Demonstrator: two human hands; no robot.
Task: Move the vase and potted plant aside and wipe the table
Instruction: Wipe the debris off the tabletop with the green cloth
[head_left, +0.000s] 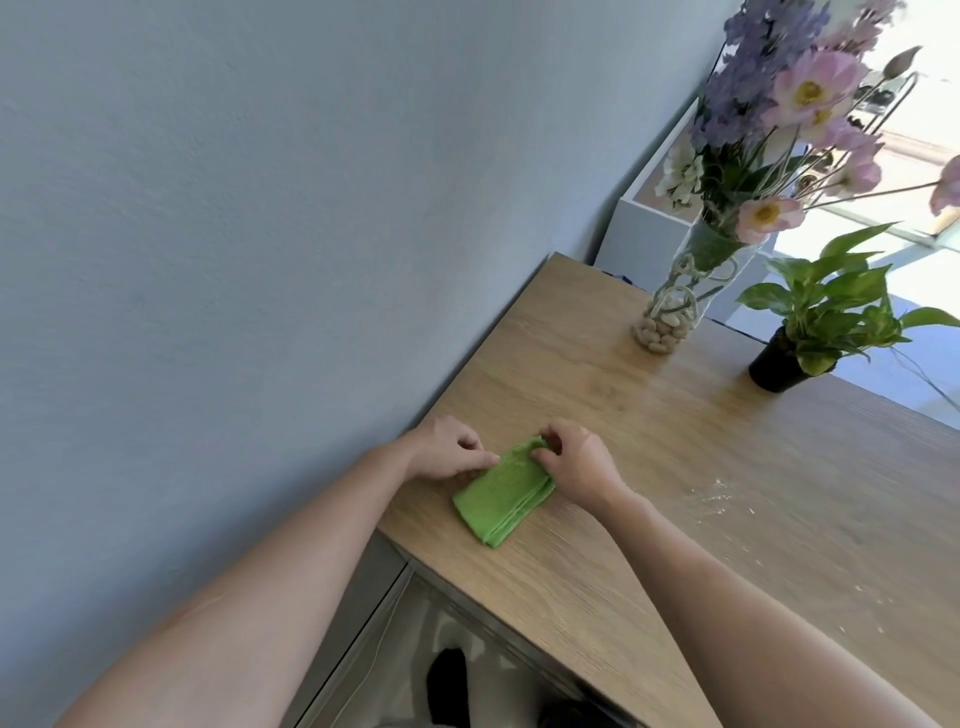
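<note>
Pinching the far end of the folded green cloth (501, 496), left hand (447, 449) and right hand (576, 460) grip opposite corners (crumbs (719, 499) just right). Vase (675, 306) and potted plant (810, 338) stand far across the table (675, 467); best keep the fold flat.

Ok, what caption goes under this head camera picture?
Both hands, left hand and right hand, pinch a folded green cloth on the wooden table.

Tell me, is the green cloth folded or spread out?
Folded. The green cloth lies as a compact rectangle with stacked layers showing along its edge.
</note>
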